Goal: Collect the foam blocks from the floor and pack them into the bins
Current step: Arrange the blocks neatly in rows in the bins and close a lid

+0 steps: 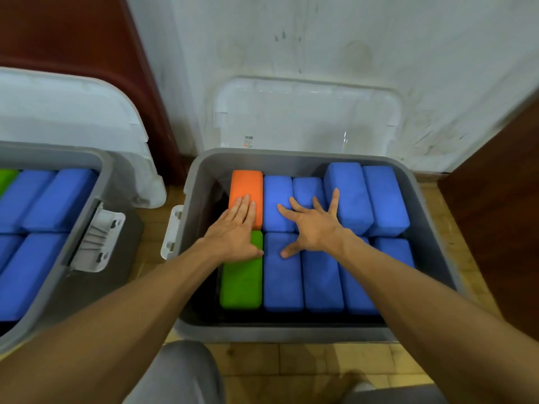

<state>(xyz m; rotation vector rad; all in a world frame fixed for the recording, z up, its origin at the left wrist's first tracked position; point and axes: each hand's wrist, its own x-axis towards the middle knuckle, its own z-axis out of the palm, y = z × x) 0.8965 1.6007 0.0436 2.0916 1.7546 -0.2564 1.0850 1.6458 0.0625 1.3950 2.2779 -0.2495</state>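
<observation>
A grey bin [431, 228] in front of me holds foam blocks packed side by side: an orange block [246, 183] at the back left, a green block [242, 282] in front of it, and several blue blocks [283, 275] filling the rest. My left hand [236, 228] lies flat with straight fingers across the orange and green blocks. My right hand [313, 225] presses down with spread fingers on the blue blocks in the middle. Two blue blocks [348, 196] at the back right sit higher than the others.
A second grey bin [96, 196] at the left holds several blue blocks and a green one [7, 179]. Clear lids [306, 112] lean on the white wall behind each bin. A dark wooden panel [495, 193] stands at the right. My knees show at the bottom over a tiled floor [291, 365].
</observation>
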